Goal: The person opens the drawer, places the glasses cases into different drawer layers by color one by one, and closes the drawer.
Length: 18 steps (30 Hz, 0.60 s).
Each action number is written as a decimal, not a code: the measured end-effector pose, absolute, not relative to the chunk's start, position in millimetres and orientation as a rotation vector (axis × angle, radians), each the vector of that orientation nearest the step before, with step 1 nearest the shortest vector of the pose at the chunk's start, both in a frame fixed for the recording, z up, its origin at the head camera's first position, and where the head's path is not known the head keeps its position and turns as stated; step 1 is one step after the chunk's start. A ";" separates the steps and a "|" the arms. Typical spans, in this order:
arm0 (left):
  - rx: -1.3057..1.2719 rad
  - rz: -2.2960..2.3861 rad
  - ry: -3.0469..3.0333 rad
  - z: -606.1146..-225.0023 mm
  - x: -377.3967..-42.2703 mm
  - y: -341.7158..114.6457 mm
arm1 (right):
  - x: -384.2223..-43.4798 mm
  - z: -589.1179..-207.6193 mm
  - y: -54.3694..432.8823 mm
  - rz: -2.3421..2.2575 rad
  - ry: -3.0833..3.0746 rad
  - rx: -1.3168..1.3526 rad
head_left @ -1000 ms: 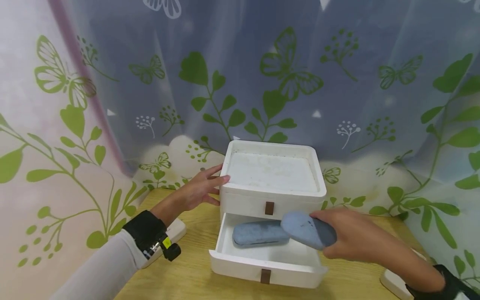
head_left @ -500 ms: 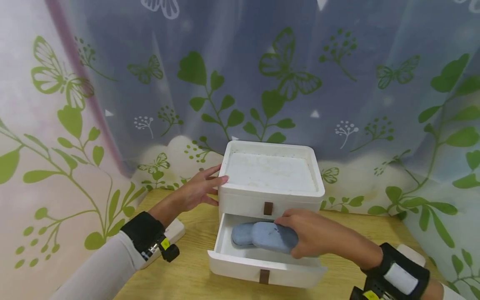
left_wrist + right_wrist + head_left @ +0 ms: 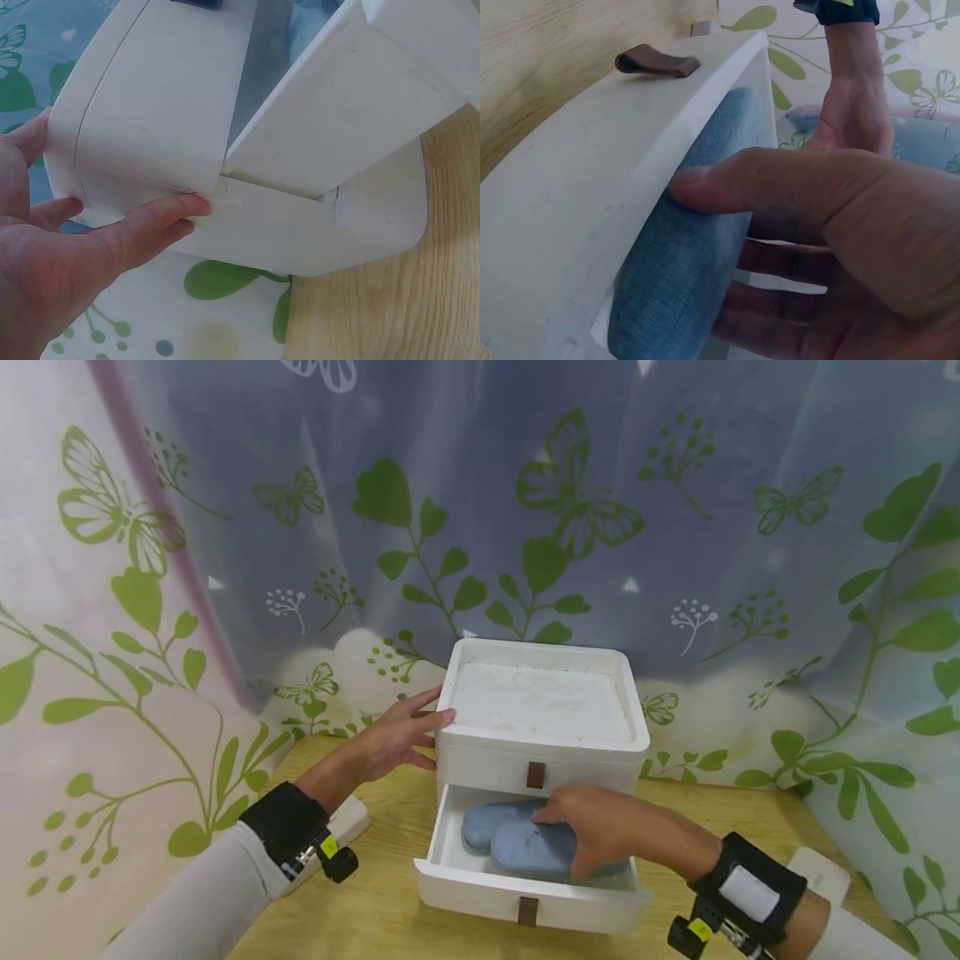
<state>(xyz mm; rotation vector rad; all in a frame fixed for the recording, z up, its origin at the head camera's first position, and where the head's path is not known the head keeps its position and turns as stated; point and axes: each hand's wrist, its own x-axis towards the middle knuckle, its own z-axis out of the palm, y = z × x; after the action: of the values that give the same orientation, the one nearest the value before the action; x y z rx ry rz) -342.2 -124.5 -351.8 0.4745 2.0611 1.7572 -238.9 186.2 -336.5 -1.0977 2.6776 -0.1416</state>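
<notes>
A white two-drawer desktop organizer (image 3: 480, 766) stands with its lower drawer (image 3: 465, 887) pulled out. My left hand (image 3: 396, 739) holds the organizer's left side, thumb at the top rim and fingers spread along the wall. In the drawer, my right hand (image 3: 600, 828) grips a blue denim-textured glasses case (image 3: 525, 850), its thumb on the near side and fingers behind, as the right wrist view shows. This case lies just inside the drawer's front wall. Behind it rests a second blue glasses case (image 3: 480, 823), partly hidden by the first case and the right hand.
The organizer's top is a shallow tray (image 3: 543, 697). Brown tabs serve as pulls, one on the upper drawer (image 3: 536, 775). White objects lie on the wooden table at left (image 3: 348, 820) and right (image 3: 819, 872). A leaf-and-butterfly curtain (image 3: 450, 527) hangs close behind.
My right hand has carried its glasses case left and down into the drawer, in front of the other case. The left hand keeps its place on the organizer.
</notes>
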 end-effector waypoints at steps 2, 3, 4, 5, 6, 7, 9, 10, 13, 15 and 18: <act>0.476 1.752 2.063 -351.8 -342.1 -124.3 | -241.1 -339.5 185.0 -0.138 2.645 -1.063; 0.478 1.749 2.066 -351.9 -342.1 -124.1 | -241.9 -340.9 184.3 -0.142 2.629 -1.047; 0.484 1.746 2.068 -351.9 -342.1 -124.1 | -242.9 -342.5 183.9 -0.145 2.613 -1.035; 0.491 1.743 2.069 -351.8 -341.9 -124.0 | -243.8 -344.4 183.3 -0.147 2.598 -1.022; 0.497 1.740 2.071 -351.8 -341.9 -123.9 | -244.6 -346.1 183.1 -0.151 2.588 -1.017; 0.502 1.738 2.072 -351.6 -341.8 -123.8 | -245.2 -348.0 182.8 -0.153 2.583 -1.009; 0.507 1.737 2.073 -351.1 -341.4 -123.5 | -245.9 -350.6 182.0 -0.163 2.574 -0.996; 0.515 1.736 2.071 -350.8 -341.0 -123.4 | -246.4 -351.9 181.7 -0.160 2.572 -0.995; 0.521 1.739 2.066 -350.6 -340.4 -123.6 | -247.0 -354.8 179.8 -0.144 2.570 -0.999; 0.523 1.742 2.065 -350.3 -340.2 -124.4 | -247.7 -356.9 178.1 -0.122 2.574 -1.003; 0.522 1.744 2.068 -350.5 -340.9 -125.2 | -247.8 -359.3 175.4 -0.104 2.579 -1.006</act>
<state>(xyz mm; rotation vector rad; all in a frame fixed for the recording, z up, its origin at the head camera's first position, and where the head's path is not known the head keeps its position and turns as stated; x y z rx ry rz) -340.9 -125.2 -350.5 0.5218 2.0684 1.7438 -247.8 175.4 -359.3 -1.0064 2.5786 -0.1038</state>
